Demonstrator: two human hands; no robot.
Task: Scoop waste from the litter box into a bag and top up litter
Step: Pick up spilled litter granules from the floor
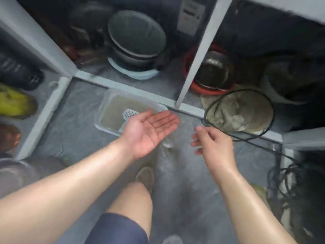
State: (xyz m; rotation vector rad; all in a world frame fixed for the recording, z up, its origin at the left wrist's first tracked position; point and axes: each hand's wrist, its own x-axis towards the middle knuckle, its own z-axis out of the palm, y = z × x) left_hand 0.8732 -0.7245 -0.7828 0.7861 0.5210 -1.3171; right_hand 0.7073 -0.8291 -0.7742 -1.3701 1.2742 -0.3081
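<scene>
Grey, dusty floor [75, 131] runs up to a low open cupboard [197, 55] with pale frame posts, and the whole view is a little blurred. On the floor just in front of the cupboard's sill sits the litter box [105, 110] — a clear, shallow tray holding sandy-coloured litter, with a white slotted scoop [129, 113] lying in it toward its right side. Left hand [151, 128] is held palm up over the near right corner of the box, fingers straight and together, holding nothing. Right hand [213, 143] hovers well to the right of the box, above the floor, its fingers loosely bent and spread; it grips nothing. Beside it, at the cupboard's edge, lies a round black wire ring [239, 113] over a crumpled greyish bag or cloth — which of the two cannot be told. Inside the cupboard are stacked grey basins [137, 41] and a metal bowl [213, 71] sitting in a red one. Shoes rest on a shelf at far left, black cables coil at right, and the person's bare knee and a slipper show below.
</scene>
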